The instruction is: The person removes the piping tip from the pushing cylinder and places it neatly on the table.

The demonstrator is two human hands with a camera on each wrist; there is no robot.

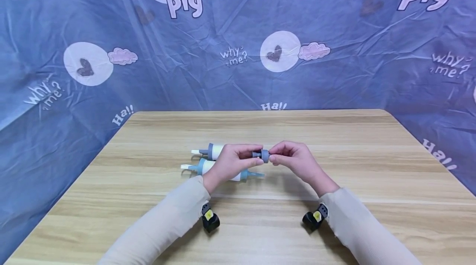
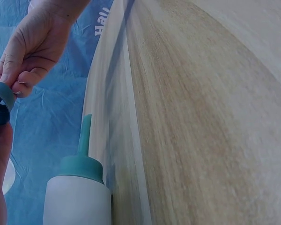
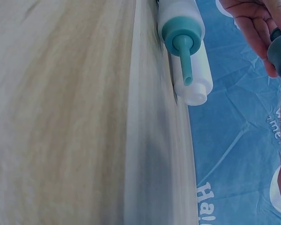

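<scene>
Both hands hold a small grey-blue cap (image 1: 265,156) above the table. My left hand (image 1: 231,161) pinches its left end between thumb and fingers; my right hand (image 1: 296,161) pinches the right end. In the left wrist view the hollow inside of the cap (image 2: 4,96) shows. Beneath the left hand lies a white bottle with teal ends, whose teal nozzle (image 2: 85,136) points right. Just behind it lies a second white bottle (image 1: 217,152) with a grey-blue left end. In the right wrist view its bare white neck (image 3: 196,95) is visible. The left forearm and hand partly cover both bottles.
Both bottles lie on a wood-grain table (image 1: 357,149), with pale end pieces (image 1: 186,166) sticking out to their left. A blue printed cloth (image 1: 238,83) hangs behind and beside the table. Black cameras (image 1: 211,221) are strapped at both wrists.
</scene>
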